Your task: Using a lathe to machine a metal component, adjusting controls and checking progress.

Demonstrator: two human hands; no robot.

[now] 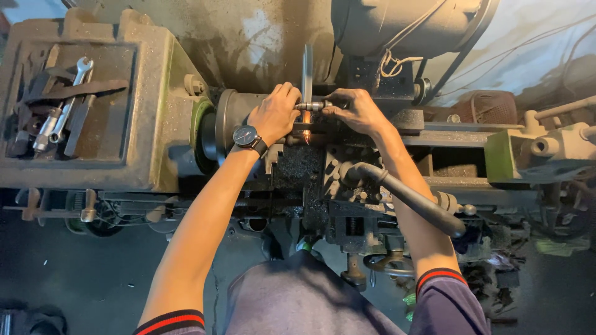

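Note:
I stand at a grimy metal lathe. My left hand point(273, 113), with a dark wristwatch point(246, 136) on its wrist, rests over the dark round chuck point(231, 118) and pinches the left end of a small metal rod point(310, 106). My right hand point(355, 109) grips the rod's right end from the other side. A flat upright metal bar point(307, 71) rises just behind the rod. Something glows orange point(307, 133) right below the rod, between my hands.
A tray on the headstock point(149, 93) at the left holds a wrench point(73, 84) and other dark tools. A long black lever handle point(410, 198) slants over the carriage beside my right forearm. The tailstock point(546, 152) sits far right. Wires hang at the back.

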